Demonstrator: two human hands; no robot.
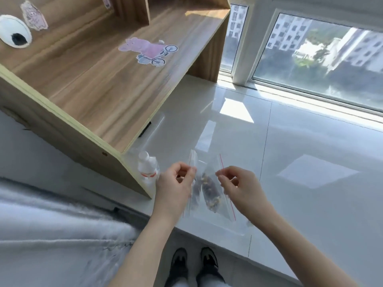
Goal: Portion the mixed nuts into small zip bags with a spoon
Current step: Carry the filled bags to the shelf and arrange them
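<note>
I hold two small clear zip bags above the white sill. My left hand [176,183] pinches the top edge of one bag [194,191] holding dark nuts. My right hand [240,187] pinches the red-striped zip edge of the other bag [211,191], which holds mixed dark and pale nuts. The bags hang side by side between my hands. A larger clear bag [232,226] lies flat on the sill beneath them. No spoon is in view.
A white plastic bottle [148,168] with an orange label stands just left of my left hand, against a wooden shelf unit [93,90]. The glossy white sill [310,162] stretches right toward the window [310,52]. My shoes [194,264] show below the sill's edge.
</note>
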